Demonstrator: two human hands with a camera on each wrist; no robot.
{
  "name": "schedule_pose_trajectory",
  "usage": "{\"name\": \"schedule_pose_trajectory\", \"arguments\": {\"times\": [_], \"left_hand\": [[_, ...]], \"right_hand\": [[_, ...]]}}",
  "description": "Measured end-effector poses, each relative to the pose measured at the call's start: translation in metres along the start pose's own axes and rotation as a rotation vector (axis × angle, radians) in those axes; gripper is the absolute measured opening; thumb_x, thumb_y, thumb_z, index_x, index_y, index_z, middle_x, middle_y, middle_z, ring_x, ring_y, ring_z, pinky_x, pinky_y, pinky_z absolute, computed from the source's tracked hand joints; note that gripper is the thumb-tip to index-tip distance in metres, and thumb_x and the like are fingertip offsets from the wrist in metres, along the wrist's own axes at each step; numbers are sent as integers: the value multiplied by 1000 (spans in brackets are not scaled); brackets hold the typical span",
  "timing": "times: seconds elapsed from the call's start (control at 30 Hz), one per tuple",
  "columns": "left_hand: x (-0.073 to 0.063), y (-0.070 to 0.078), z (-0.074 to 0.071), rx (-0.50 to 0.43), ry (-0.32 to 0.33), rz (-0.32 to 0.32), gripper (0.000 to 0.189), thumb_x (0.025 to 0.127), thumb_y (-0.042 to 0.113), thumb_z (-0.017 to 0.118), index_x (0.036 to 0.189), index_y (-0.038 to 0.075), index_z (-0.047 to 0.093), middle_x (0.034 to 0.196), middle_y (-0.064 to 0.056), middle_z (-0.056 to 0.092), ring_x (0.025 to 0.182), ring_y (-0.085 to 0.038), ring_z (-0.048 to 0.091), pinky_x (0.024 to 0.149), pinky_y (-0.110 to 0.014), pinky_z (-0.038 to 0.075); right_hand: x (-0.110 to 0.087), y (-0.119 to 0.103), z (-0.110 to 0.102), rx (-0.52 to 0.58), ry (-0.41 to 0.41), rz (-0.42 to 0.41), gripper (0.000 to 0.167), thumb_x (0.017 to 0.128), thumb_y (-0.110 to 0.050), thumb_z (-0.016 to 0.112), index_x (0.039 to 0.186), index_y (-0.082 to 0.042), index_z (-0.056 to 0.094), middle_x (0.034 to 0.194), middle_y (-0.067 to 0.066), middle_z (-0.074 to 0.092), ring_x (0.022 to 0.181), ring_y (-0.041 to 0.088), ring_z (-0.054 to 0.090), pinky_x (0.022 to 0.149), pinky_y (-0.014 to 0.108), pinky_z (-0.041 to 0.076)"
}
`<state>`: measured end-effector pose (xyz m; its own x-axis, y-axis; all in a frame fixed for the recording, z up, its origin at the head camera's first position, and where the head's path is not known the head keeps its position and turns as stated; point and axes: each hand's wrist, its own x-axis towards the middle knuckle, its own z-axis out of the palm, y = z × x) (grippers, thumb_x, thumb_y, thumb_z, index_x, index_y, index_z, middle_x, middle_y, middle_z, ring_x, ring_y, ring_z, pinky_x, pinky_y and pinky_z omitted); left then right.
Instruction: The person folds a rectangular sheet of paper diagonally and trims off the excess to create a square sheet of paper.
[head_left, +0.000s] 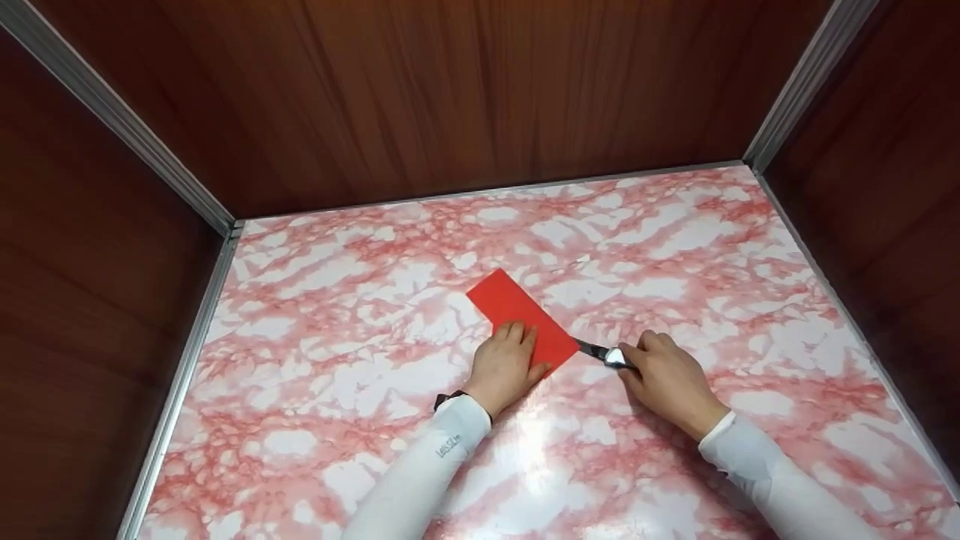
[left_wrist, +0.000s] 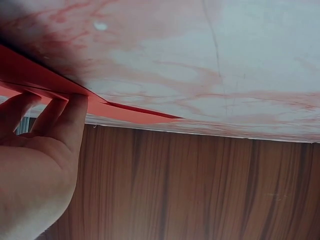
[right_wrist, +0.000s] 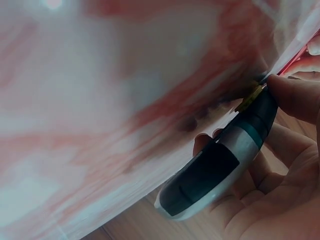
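A folded red paper (head_left: 517,300) lies aslant on the marbled table. My left hand (head_left: 504,366) presses on it, fingertips on its surface and thumb near its lower edge. In the left wrist view, a narrow gap shows between layers of the paper (left_wrist: 135,114) beyond the fingers of my left hand (left_wrist: 40,160). My right hand (head_left: 670,379) grips what looks like a utility knife (head_left: 616,358), its dark tip at the paper's right corner. The knife's rounded black and silver body (right_wrist: 205,170) lies across the palm of my right hand (right_wrist: 280,175), thumb near its front end.
The table (head_left: 315,360) has a red and white marbled top. A brown wood-grain panel (head_left: 480,97) stands at the back, with others at the left and right. Metal strips (head_left: 180,330) run along the table's edges.
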<state>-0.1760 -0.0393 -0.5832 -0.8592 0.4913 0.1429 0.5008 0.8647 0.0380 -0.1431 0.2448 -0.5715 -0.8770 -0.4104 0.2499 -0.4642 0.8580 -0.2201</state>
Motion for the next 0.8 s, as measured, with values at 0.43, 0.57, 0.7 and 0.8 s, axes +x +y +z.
{"name": "schedule_pose_trajectory", "arguments": {"times": [0.43, 0.57, 0.7, 0.8], "left_hand": [[-1, 0, 0, 9, 4, 1, 67, 100, 58, 55, 145, 7, 59, 134, -12, 58, 130, -27, 51, 100, -34, 51], [0, 0, -1, 15, 10, -4, 67, 100, 59, 56, 144, 8, 60, 134, -12, 59, 129, -28, 52, 99, -35, 51], [0, 0, -2, 22, 17, -3, 68, 99, 59, 56, 144, 8, 60, 133, -11, 59, 129, -27, 52, 98, -35, 52], [1, 0, -1, 21, 25, 0, 68, 99, 59, 58, 143, 8, 60, 134, -11, 59, 129, -27, 53, 99, -34, 51]], "right_hand": [[8, 3, 0, 22, -38, 6, 34, 90, -20, 79, 120, -5, 74, 92, 4, 53, 80, 23, 48, 62, 36, 41], [16, 3, 1, 29, -35, -15, 32, 89, -19, 81, 118, -6, 74, 93, 5, 54, 82, 23, 50, 63, 37, 43], [22, 2, 1, 38, -40, -11, 31, 88, -17, 81, 116, -6, 74, 94, 5, 55, 83, 24, 51, 65, 38, 45], [24, 2, 2, 36, -58, -2, 32, 89, -17, 80, 119, -6, 74, 96, 6, 56, 86, 25, 52, 66, 39, 46]]}}
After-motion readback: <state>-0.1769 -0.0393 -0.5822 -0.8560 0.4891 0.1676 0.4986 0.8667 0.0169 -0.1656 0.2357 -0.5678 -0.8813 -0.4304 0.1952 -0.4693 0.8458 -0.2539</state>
